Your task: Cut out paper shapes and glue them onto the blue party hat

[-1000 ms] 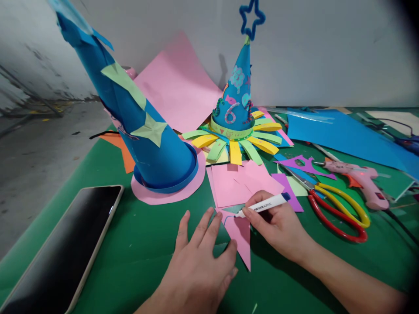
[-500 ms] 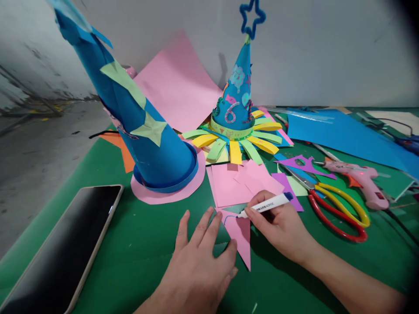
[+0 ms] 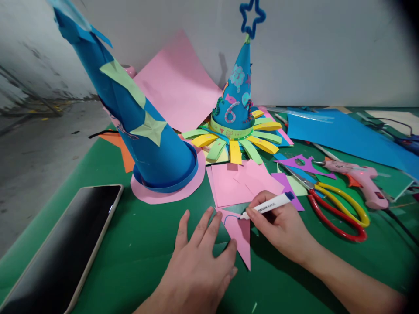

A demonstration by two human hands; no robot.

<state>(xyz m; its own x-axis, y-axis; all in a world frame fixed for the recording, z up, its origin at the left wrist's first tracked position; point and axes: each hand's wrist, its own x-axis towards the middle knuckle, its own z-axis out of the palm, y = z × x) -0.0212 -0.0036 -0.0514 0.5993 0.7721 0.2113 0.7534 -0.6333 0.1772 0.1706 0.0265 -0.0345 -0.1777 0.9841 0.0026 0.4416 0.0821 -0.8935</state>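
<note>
A white marker pen with a blue end is pinched in my right hand, its tip on a pink paper triangle. A curved blue line runs along the upper part of that triangle. Fingers spread, my left hand lies over the green table, with fingertips at the triangle's left edge. Just beyond are more pink paper pieces. A tall blue paper cone hat with green stars leans at the left on a pink paper brim.
Farther back stands a decorated blue cone hat with yellow and green strips. Scissors and a pink glue gun lie at the right, near blue sheets. A phone lies at the left, and a large pink sheet leans behind.
The marker's tip has moved slightly to the right, and the blue line on the pink triangle has grown longer. My left hand has stayed in place.
</note>
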